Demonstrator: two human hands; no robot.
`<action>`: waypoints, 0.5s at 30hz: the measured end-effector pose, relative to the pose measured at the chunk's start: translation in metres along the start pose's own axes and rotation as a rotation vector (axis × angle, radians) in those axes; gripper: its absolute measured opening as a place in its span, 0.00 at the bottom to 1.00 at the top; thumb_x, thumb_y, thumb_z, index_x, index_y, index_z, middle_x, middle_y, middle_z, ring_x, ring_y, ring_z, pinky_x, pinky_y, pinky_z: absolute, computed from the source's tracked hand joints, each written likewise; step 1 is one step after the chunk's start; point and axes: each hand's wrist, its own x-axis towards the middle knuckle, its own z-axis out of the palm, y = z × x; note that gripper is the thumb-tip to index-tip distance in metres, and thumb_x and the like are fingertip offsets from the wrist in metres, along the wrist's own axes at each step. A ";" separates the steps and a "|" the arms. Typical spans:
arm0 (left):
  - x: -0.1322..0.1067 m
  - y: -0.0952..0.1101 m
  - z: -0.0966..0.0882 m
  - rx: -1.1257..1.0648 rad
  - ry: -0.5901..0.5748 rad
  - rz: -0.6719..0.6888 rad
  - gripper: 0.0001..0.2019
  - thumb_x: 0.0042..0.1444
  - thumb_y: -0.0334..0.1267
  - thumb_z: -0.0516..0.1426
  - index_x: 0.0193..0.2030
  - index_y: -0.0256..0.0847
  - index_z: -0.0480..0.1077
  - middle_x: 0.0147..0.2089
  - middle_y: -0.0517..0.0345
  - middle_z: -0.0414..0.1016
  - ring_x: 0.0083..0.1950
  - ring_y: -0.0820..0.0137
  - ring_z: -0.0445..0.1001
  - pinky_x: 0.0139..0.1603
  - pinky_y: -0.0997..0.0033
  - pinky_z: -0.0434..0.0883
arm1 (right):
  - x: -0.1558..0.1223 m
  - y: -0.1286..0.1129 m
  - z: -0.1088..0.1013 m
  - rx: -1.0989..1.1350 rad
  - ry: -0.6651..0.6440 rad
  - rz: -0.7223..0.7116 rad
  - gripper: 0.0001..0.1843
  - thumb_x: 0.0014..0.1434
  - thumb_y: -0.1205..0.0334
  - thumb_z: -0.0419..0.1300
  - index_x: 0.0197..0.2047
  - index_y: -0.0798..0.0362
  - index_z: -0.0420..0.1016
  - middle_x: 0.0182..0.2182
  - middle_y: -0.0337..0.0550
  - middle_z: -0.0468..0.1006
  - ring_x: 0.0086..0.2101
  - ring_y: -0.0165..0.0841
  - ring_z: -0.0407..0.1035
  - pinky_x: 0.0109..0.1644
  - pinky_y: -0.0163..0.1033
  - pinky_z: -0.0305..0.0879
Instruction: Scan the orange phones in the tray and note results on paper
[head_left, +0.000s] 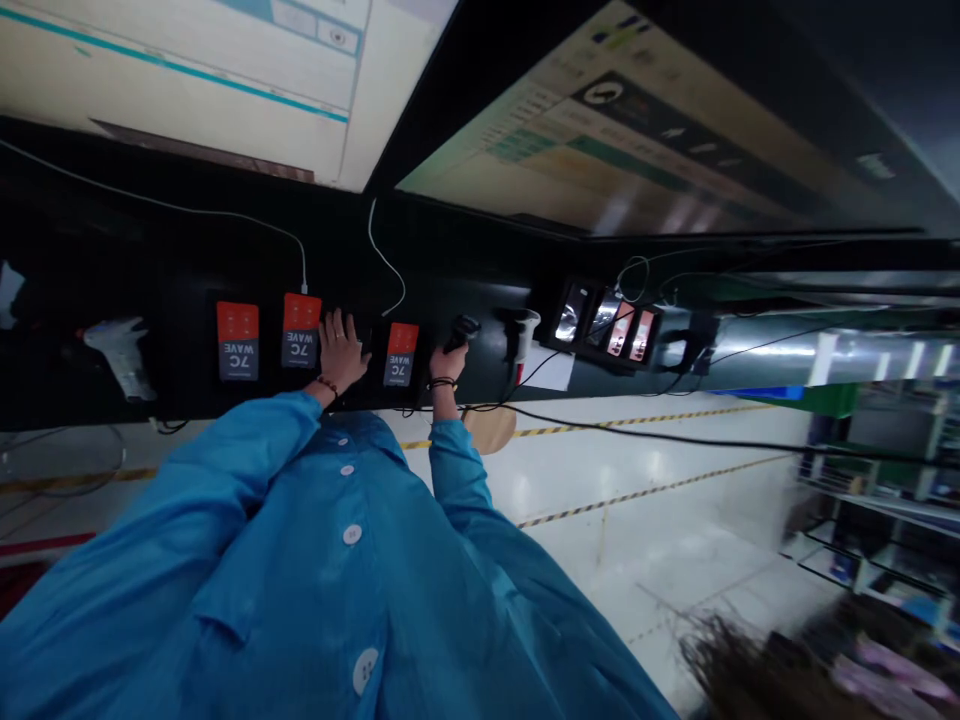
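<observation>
My right hand [448, 364] is wrapped round the handle of a black handheld barcode scanner [463, 329], whose head points away from me. My left hand [343, 354] lies flat on the dark bench with its fingers spread; whether something dark is under it I cannot tell. On its left is a flat red and grey item marked "7C WAVE" [301, 335], with a white cable at its far end. A similar red and grey item [401, 356] sits between my hands, and another red and grey item [238, 343] lies farther left.
A grey-white scanner [122, 357] lies at the left, and a white scanner [523, 335] at the right. Beyond it a dark tray [592, 345] holds several phone-like items. Two large screens [187, 85] stand behind the bench. A round wooden stool [490, 429] is below its edge.
</observation>
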 end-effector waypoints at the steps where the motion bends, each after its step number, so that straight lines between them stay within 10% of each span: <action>1: -0.009 0.007 0.006 -0.019 -0.010 -0.025 0.43 0.61 0.41 0.58 0.75 0.15 0.46 0.77 0.23 0.35 0.78 0.37 0.36 0.77 0.42 0.45 | 0.007 -0.007 -0.003 -0.017 0.042 -0.009 0.32 0.64 0.72 0.47 0.71 0.72 0.52 0.65 0.72 0.61 0.65 0.48 0.58 0.68 0.49 0.56; 7: -0.018 0.031 0.006 -0.159 -0.014 -0.182 0.35 0.61 0.28 0.47 0.74 0.17 0.49 0.76 0.24 0.39 0.77 0.34 0.34 0.72 0.35 0.53 | 0.029 -0.083 0.037 -0.085 -0.173 -0.236 0.14 0.61 0.60 0.63 0.45 0.63 0.77 0.57 0.65 0.70 0.63 0.57 0.58 0.69 0.61 0.51; 11: -0.003 0.013 -0.026 -0.273 0.016 -0.406 0.28 0.58 0.28 0.48 0.65 0.19 0.64 0.56 0.21 0.72 0.64 0.38 0.68 0.59 0.41 0.71 | 0.035 -0.115 0.063 0.023 -0.385 -0.344 0.04 0.62 0.67 0.61 0.39 0.61 0.72 0.48 0.61 0.76 0.55 0.47 0.70 0.62 0.55 0.65; 15: -0.010 -0.005 -0.045 -0.427 0.075 -0.433 0.21 0.62 0.35 0.49 0.57 0.30 0.72 0.51 0.35 0.77 0.56 0.50 0.76 0.59 0.53 0.71 | 0.020 -0.098 0.057 0.282 -0.583 -0.543 0.03 0.69 0.63 0.53 0.44 0.52 0.62 0.42 0.44 0.80 0.39 0.30 0.76 0.48 0.38 0.75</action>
